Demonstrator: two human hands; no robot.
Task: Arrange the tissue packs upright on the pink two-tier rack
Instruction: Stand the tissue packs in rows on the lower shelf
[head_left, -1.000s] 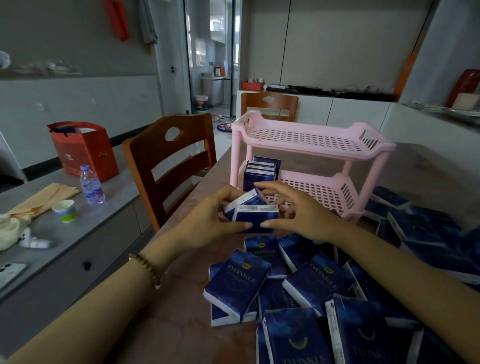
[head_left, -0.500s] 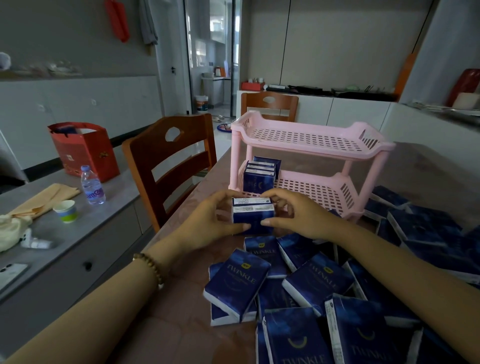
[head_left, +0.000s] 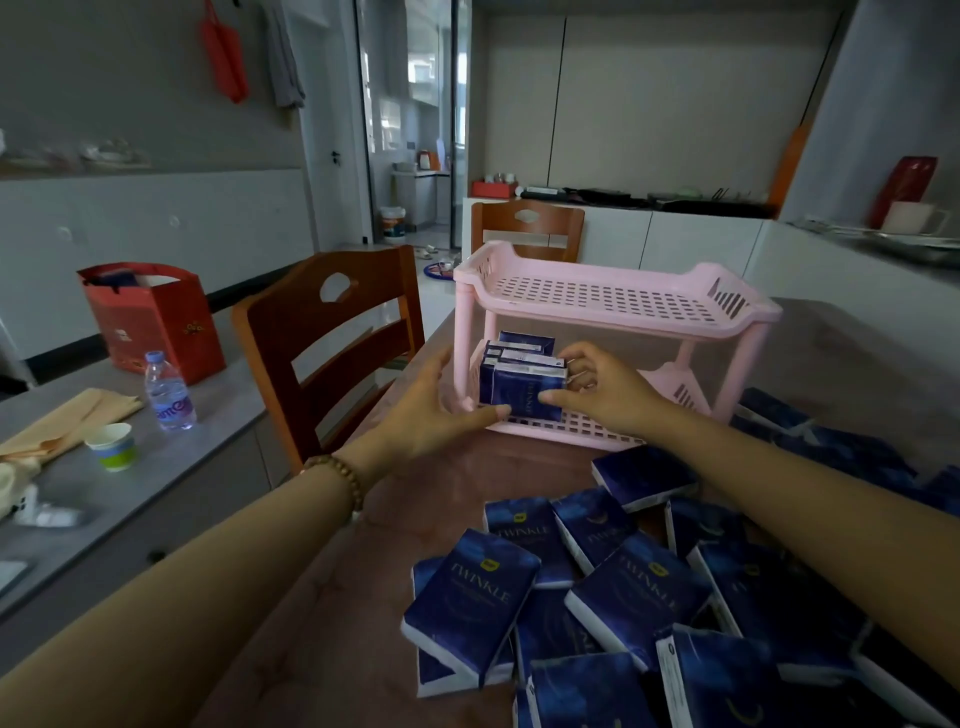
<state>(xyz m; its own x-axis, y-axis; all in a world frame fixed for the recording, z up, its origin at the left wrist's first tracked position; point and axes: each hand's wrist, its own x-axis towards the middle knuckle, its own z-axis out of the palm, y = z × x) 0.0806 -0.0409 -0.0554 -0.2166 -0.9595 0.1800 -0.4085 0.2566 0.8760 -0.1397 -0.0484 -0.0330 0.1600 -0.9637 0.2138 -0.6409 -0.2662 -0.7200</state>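
1 dark blue tissue pack (head_left: 527, 392) stands upright, pinched by the right hand (head_left: 608, 389), on the lower tier of the pink 2-tier rack (head_left: 597, 299), at its left end. Touching it just behind the grip, more upright packs (head_left: 524, 343) stand in a row. Below the grip, nearer the person, loose packs (head_left: 472, 597) lie flat, overlapping.
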